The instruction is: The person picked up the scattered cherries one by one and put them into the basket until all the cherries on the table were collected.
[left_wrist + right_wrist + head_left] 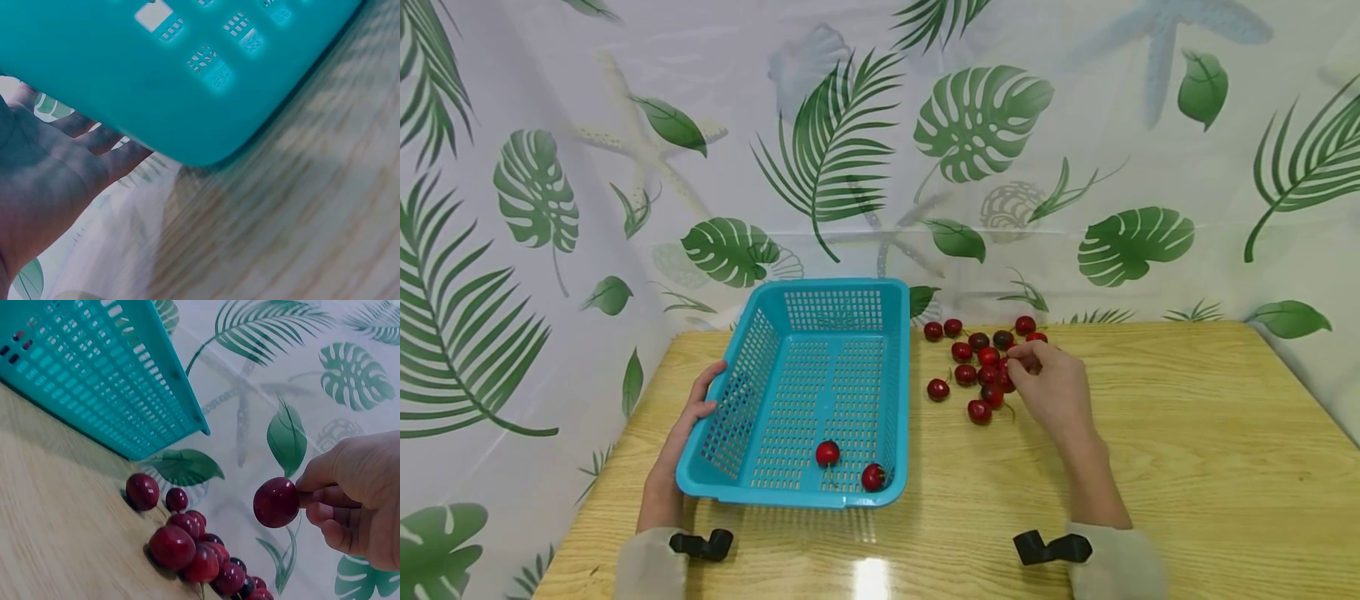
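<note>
A blue perforated plastic basket (820,497) stands on the table at centre left, with two red cherries inside, one cherry (827,453) and another cherry (873,477) near its front right corner. My left hand (681,433) rests at the basket's left side, fingers fairly straight and fingertips at the rim; in the left wrist view its palm (47,169) shows beside the basket. My right hand (1054,387) is over the right edge of a group of cherries (966,375). In the right wrist view, its thumb and fingers pinch one dark red cherry (276,502) at the stem end.
The cherries lie close together right of the basket, towards the back, some with green stems. The wooden table (1195,433) reaches to a leaf-patterned cloth (865,167) hanging behind and at the left. A black wrist mount (1052,547) sits on each sleeve.
</note>
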Motion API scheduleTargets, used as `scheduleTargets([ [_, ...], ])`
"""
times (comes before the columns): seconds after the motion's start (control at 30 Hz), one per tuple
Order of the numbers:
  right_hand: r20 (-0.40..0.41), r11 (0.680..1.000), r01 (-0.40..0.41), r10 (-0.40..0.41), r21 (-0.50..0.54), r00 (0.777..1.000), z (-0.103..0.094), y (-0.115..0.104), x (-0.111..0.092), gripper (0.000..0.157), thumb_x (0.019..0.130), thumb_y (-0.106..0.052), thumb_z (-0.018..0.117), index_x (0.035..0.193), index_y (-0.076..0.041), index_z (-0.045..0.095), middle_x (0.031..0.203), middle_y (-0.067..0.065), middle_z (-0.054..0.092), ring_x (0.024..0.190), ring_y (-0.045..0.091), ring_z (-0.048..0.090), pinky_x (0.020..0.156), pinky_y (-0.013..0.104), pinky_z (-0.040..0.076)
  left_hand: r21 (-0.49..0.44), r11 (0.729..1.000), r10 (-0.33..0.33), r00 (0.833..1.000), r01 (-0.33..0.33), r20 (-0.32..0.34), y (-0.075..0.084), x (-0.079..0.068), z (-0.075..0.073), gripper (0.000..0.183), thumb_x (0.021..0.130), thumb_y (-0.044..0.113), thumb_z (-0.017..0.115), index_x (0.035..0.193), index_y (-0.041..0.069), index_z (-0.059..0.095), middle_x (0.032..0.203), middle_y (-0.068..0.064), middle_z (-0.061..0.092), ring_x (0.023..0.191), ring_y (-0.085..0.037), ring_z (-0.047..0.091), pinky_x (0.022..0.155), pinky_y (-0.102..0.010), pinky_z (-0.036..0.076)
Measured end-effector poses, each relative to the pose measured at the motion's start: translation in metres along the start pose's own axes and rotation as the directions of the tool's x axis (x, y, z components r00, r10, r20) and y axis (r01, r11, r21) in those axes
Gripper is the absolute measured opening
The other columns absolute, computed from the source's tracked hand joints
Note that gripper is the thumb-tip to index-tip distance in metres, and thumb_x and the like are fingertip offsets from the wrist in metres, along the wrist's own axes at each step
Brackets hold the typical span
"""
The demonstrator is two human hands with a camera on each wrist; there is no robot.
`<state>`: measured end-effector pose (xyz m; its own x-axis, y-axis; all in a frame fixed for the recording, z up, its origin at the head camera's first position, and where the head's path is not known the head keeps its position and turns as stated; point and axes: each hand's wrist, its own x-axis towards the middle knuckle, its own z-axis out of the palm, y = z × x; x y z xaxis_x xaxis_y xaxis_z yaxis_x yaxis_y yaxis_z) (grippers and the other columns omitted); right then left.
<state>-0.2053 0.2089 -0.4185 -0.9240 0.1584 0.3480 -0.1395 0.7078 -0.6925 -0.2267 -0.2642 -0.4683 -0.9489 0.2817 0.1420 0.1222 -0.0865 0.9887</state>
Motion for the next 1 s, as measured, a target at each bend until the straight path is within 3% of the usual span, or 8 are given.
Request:
scheduleTargets([
  [0.2,-0.06,0.992,0.11,-0.107,0.061,0.992,0.007,-0.023,-0.006,0.009,0.09,-0.005,0.068,0.096,-0.002,0.074,0.082,0.012,0.072,0.051,0.013,0.046,0.047,0.022,0.04,0.002,1.0,-0.003,1.0,0.003,0.007,-0.001,0.001,-0.001,0.063,0.097,0.006,0.021,0.154,0.033,0.027,0.155,-0.001,0.017,0.132,-0.011,0.032,0.103,-0.02,0.033],
  [0.3,-0.106,0.972,0.214,-0.204,0.096,0.973,0.012,-0.038,-0.011,0.009,0.088,-0.002,0.07,0.095,-0.001,0.075,0.085,0.011,0.074,0.047,0.01,0.044,0.046,0.019,0.037,-0.002,1.0,0.006,1.0,-0.006,0.007,-0.001,0.001,-0.001,0.063,0.097,0.005,0.021,0.153,0.033,0.028,0.152,0.004,0.021,0.131,-0.01,0.033,0.103,-0.02,0.033],
  [0.43,-0.145,0.923,0.366,-0.348,0.121,0.926,0.022,-0.061,-0.021,0.01,0.085,0.001,0.073,0.094,-0.001,0.077,0.088,0.009,0.075,0.059,0.009,0.056,0.054,0.014,0.042,-0.002,1.0,0.008,1.0,-0.008,0.002,-0.001,0.001,-0.001,0.063,0.097,0.005,0.021,0.151,0.035,0.03,0.148,0.009,0.023,0.13,-0.009,0.034,0.102,-0.019,0.034],
  [0.7,-0.205,0.779,0.594,-0.56,0.199,0.803,0.046,-0.1,-0.046,0.018,0.077,0.007,0.077,0.092,-0.002,0.078,0.086,0.006,0.075,0.066,0.01,0.062,0.057,0.024,0.05,-0.008,1.0,-0.019,1.0,0.019,-0.006,0.001,0.001,0.001,0.063,0.097,0.005,0.02,0.152,0.034,0.029,0.155,-0.004,0.016,0.133,-0.014,0.032,0.103,-0.021,0.033],
  [0.8,-0.153,0.757,0.629,-0.61,0.179,0.778,0.057,-0.11,-0.056,0.017,0.077,0.004,0.078,0.092,-0.005,0.079,0.086,0.003,0.076,0.07,0.011,0.064,0.059,0.021,0.05,-0.002,0.999,-0.034,0.999,0.034,-0.014,0.002,0.0,0.002,0.062,0.097,0.006,0.02,0.154,0.031,0.026,0.159,-0.011,0.012,0.136,-0.019,0.028,0.103,-0.021,0.034],
  [1.0,0.094,0.75,0.655,-0.662,0.096,0.744,0.075,-0.121,-0.073,0.018,0.084,-0.003,0.073,0.099,-0.01,0.079,0.092,-0.001,0.076,0.088,0.015,0.065,0.068,0.023,0.054,-0.009,0.996,-0.09,0.996,0.09,-0.012,0.005,-0.001,0.003,0.062,0.098,0.008,0.019,0.156,0.03,0.019,0.163,-0.018,0.005,0.142,-0.03,0.022,0.102,-0.021,0.036],
])
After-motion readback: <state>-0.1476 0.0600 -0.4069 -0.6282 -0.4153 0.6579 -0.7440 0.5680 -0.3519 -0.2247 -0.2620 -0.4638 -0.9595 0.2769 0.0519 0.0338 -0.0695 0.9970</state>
